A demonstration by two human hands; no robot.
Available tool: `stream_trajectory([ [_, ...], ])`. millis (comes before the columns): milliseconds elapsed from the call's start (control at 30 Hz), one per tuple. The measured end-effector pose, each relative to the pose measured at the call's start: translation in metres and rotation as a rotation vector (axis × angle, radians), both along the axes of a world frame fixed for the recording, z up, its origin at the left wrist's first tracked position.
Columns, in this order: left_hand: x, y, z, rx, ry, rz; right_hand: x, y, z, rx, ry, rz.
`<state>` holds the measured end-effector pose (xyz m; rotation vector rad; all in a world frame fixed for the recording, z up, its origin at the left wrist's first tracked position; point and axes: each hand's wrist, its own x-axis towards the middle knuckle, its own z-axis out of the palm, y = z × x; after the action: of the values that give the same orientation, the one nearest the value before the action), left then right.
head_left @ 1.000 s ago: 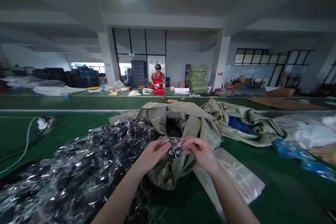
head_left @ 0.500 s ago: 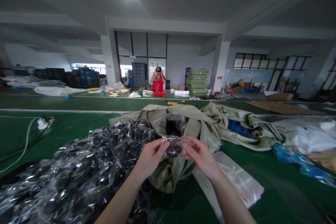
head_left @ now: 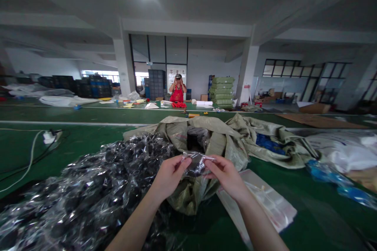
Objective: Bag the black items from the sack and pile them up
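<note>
Both my hands hold one small clear plastic bag (head_left: 196, 163) with a dark item inside, just above a green table (head_left: 73, 141). My left hand (head_left: 169, 176) pinches the bag's left edge. My right hand (head_left: 225, 176) pinches its right edge. Under the hands lies an olive woven sack (head_left: 218, 137), its mouth open toward me. To the left spreads a big heap of similar clear bags with dark parts (head_left: 88, 188). A stack of flat clear bags (head_left: 265, 200) lies by my right wrist.
A white power strip and cable (head_left: 48, 137) lie at the left on the table. White and blue bagged goods (head_left: 338, 153) sit at the right. Far across the hall a person in a red apron (head_left: 177, 91) stands at another table, beside stacked green sacks (head_left: 222, 90).
My hands have kept hold of the small bag and shifted it only slightly. The distant person in red has raised both hands to the head.
</note>
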<state>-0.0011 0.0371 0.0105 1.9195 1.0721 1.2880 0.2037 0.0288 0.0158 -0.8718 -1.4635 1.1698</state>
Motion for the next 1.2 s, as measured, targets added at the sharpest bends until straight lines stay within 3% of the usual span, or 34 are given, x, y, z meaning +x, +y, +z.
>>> stream_trajectory([
  [1200,0.0008,-0.0016,-0.0005,-0.002,0.012,-0.019,0.0019,0.0007,0.0005,0.019,-0.022,0.058],
])
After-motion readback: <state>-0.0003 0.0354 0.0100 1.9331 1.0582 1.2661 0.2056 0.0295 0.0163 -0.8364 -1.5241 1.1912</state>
